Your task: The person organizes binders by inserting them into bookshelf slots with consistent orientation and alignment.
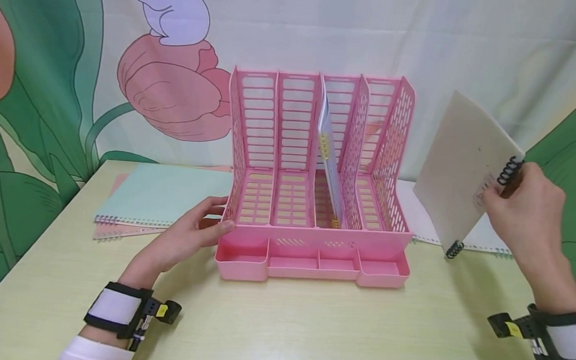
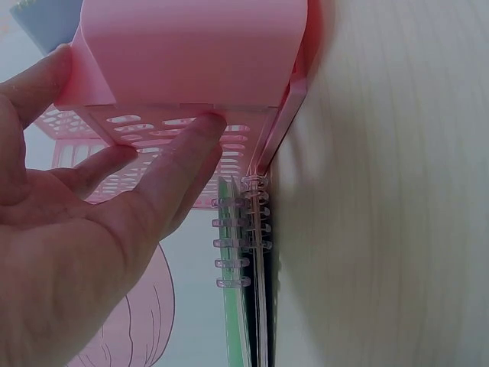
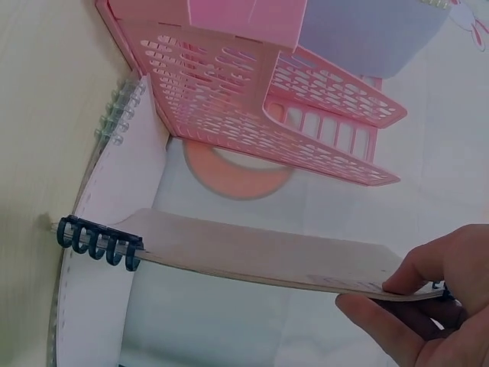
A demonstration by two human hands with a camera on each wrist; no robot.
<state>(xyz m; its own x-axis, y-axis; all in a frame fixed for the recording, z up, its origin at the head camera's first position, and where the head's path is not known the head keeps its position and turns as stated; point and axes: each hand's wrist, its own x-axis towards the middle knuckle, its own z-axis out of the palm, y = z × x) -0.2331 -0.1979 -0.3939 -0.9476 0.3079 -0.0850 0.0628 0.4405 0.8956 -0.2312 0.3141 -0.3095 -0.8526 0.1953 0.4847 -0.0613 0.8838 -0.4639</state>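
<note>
In the head view a pink file organizer with upright dividers stands mid-table. My left hand rests at its left front corner, thumb on the front edge and the other fingers against the perforated side wall. A thin booklet with yellow binding leans inside the third compartment from the left. My right hand pinches a beige notebook by its black-ringed edge, thumb on the near cover. The notebook is held upright and slightly tilted, right of the organizer. Its lower black rings appear in the right wrist view.
Left of the organizer lie a mint-green spiral notebook and a pink one under it. White spiral notebooks lie to the right, partly behind the beige notebook. A printed curtain hangs behind the table.
</note>
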